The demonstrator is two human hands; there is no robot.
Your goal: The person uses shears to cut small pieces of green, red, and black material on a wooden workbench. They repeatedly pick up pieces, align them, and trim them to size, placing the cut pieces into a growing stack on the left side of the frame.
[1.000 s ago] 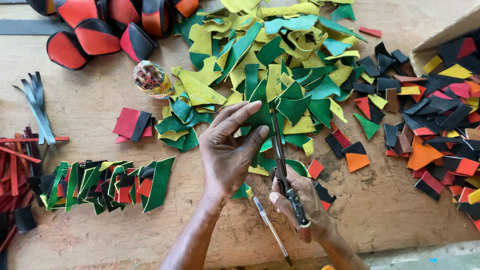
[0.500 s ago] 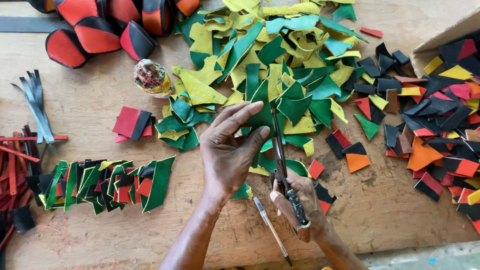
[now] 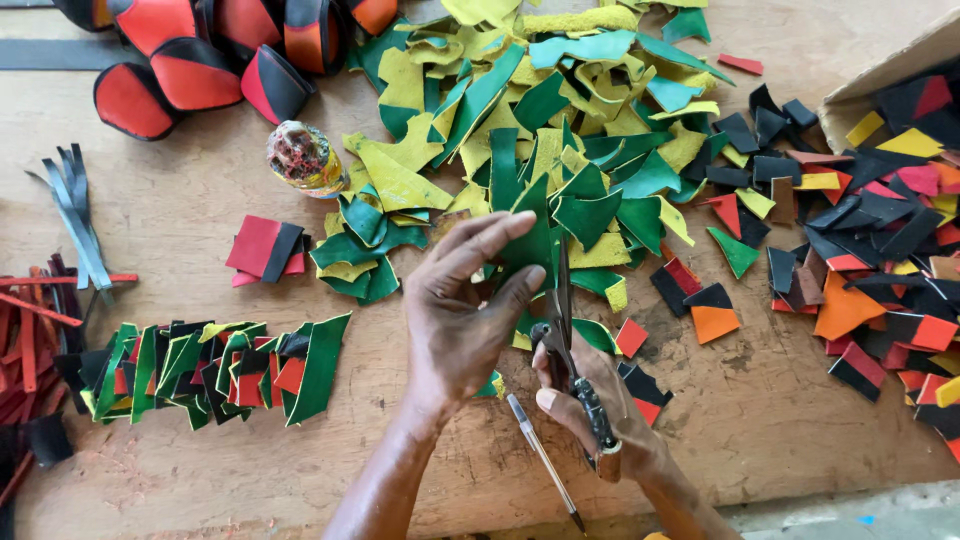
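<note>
My left hand (image 3: pixel 462 320) pinches a dark green leather piece (image 3: pixel 528 235) between thumb and fingers, holding it upright over the wooden table (image 3: pixel 780 420). My right hand (image 3: pixel 598 405) grips a pair of dark scissors (image 3: pixel 565 335), whose blades run up along the right edge of that green piece. Just beyond both hands lies a big heap of green, yellow and teal leather scraps (image 3: pixel 560 120). A pen (image 3: pixel 543 462) lies on the table between my wrists.
A fanned row of joined green, black and red pieces (image 3: pixel 215 365) lies at left. Red-and-black stitched shapes (image 3: pixel 200 60) sit top left, a small glue bottle (image 3: pixel 303 160) near them. Mixed black, orange and yellow scraps (image 3: pixel 880 250) spread at right beside a cardboard box (image 3: pixel 880 80). Strips (image 3: pixel 40 300) lie far left.
Almost nothing differs: both hands stay in place on the green piece and the scissors, with only slight shifts of the fingers and blades.
</note>
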